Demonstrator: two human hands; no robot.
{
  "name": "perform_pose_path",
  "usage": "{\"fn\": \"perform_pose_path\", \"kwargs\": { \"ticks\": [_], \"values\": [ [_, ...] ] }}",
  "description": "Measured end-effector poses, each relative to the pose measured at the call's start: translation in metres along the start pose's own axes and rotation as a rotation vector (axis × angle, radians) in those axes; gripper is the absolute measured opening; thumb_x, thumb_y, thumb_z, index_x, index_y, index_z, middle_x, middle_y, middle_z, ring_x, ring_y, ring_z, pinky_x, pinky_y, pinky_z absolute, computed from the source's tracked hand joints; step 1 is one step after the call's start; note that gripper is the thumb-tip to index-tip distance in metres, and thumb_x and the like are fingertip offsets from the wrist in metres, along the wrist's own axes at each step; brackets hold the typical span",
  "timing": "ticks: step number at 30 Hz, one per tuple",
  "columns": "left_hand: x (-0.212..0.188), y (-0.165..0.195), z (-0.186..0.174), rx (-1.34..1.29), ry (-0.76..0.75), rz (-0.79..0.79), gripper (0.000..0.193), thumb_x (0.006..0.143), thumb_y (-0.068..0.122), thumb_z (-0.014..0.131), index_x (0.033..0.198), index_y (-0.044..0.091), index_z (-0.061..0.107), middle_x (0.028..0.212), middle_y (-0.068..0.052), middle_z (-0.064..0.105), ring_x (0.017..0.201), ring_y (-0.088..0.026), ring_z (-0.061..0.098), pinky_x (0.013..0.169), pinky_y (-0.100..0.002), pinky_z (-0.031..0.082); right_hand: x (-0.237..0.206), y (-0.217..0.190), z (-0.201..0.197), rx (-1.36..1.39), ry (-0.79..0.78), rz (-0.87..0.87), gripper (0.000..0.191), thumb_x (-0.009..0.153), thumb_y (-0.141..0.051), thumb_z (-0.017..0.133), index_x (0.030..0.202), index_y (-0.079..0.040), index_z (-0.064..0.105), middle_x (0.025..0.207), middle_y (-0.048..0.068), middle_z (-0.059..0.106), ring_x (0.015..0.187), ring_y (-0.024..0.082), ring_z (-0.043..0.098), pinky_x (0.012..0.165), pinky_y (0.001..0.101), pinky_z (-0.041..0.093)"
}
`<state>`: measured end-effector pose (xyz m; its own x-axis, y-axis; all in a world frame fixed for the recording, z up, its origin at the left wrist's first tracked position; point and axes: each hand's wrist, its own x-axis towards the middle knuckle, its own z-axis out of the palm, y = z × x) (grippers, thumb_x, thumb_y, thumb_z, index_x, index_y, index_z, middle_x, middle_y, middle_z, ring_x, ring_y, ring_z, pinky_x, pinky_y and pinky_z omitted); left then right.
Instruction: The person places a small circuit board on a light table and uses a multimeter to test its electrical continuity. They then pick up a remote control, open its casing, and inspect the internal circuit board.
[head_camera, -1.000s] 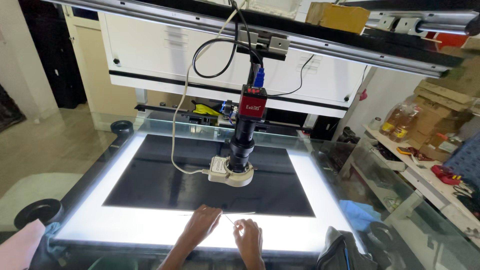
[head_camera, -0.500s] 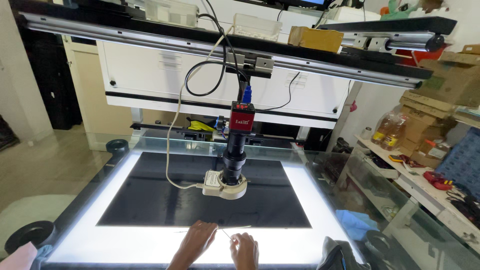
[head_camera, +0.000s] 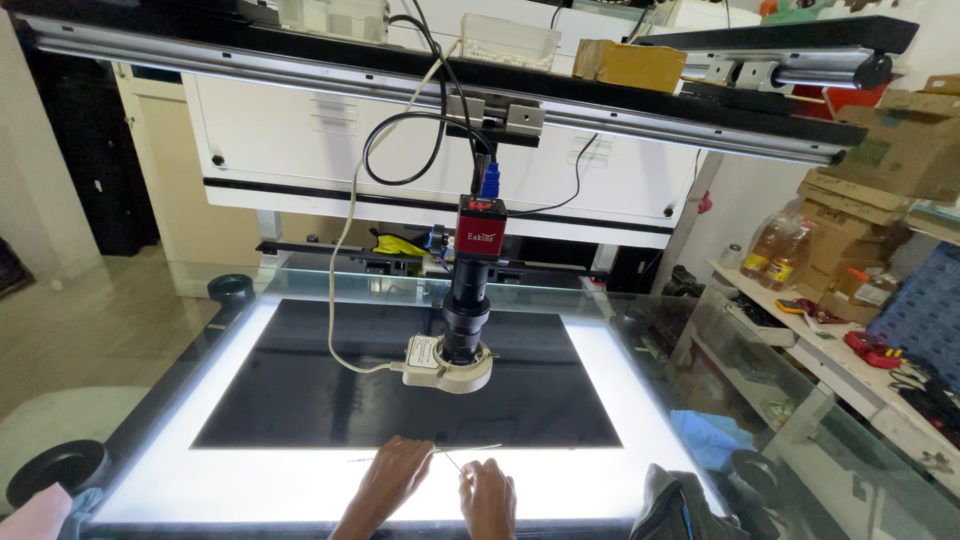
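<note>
fingers of l hand (head_camera: 395, 478) & r hand (head_camera: 488, 492) pinch thin wire (head_camera: 455, 458) on light table (head_camera: 250, 485).

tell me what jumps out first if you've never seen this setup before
The glowing light table fills the middle, with a large black sheet lying on it. Above the sheet hangs a camera with a red body and black lens, a white ring light around its tip, fixed to a long rail overhead. At the near edge, the left hand and right hand pinch a thin wire over the lit strip.
</note>
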<state>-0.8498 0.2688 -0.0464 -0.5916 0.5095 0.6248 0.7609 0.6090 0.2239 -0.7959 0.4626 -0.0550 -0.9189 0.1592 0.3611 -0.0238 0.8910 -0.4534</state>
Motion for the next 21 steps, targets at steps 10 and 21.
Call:
{"fn": "perform_pose_path", "kwargs": {
  "ticks": [10, 21],
  "values": [
    [-0.003, 0.015, -0.015, 0.002, 0.021, 0.015, 0.011, 0.087, 0.005, 0.072, 0.094, 0.004, 0.064, 0.076, -0.009, 0.072, 0.068, -0.026, 0.069, 0.073, -0.042, 0.052, -0.012, -0.007, -0.014, 0.026, -0.011, -0.038, 0.009, 0.089, -0.014, 0.074, 0.096, -0.009, 0.077, 0.089, 0.013, 0.071, 0.076, 0.025, 0.073, 0.075, 0.04, 0.058],
    [-0.018, 0.022, -0.026, -0.018, 0.026, 0.016, 0.012, 0.087, 0.006, 0.072, 0.096, 0.004, 0.064, 0.078, -0.009, 0.072, 0.069, -0.027, 0.068, 0.071, -0.043, 0.051, -0.027, -0.014, -0.016, -0.023, 0.031, -0.079, 0.009, 0.091, -0.017, 0.072, 0.092, -0.009, 0.075, 0.087, 0.012, 0.07, 0.073, 0.027, 0.072, 0.075, 0.0412, 0.057]
  ]
}}
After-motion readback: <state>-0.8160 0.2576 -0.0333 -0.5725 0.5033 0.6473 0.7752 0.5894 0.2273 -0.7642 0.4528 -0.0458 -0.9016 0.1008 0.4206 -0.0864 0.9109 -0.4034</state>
